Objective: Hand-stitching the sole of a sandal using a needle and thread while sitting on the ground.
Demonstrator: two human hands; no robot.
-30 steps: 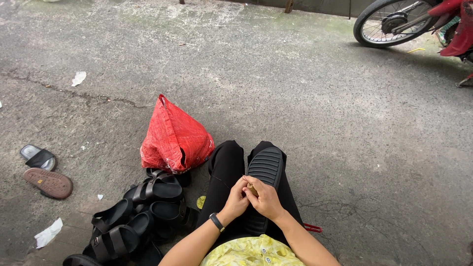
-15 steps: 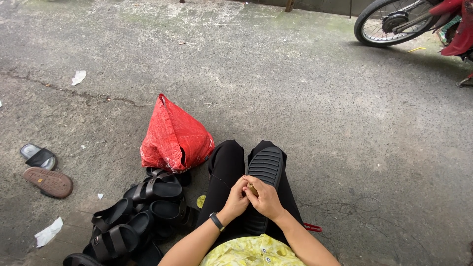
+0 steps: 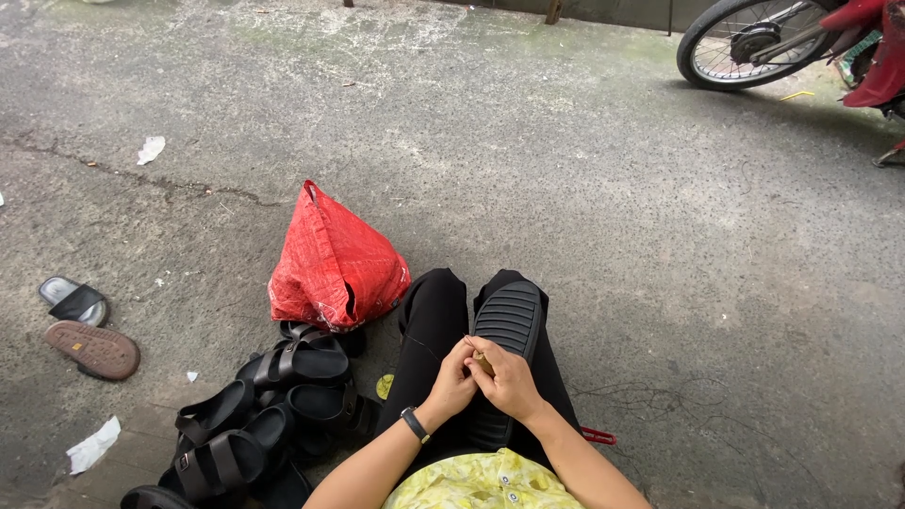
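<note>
Open concrete (image 3: 584, 217) ahead and rightward; a red bag (image 3: 335, 264) and piled black sandals (image 3: 273, 405) crowd the left.

hands (image 3: 483, 375) together over black sole (image 3: 507, 325), red bag (image 3: 332, 259)

Both forearms are brought in from the lower edge of the view and are angled toward each other, so that the hands are met over the lap. The left hand (image 3: 453, 379) is curled, with its fingers bent inward and its knuckles turned up toward the camera. A dark band is worn on the left wrist. The right hand (image 3: 509, 377) is set against the left, the two being pressed together at the fingertips. The right fingers are folded down and the back of that hand is shown. Whether anything is pinched cannot be told with certainty. Both arms are bare to the elbow.
</note>
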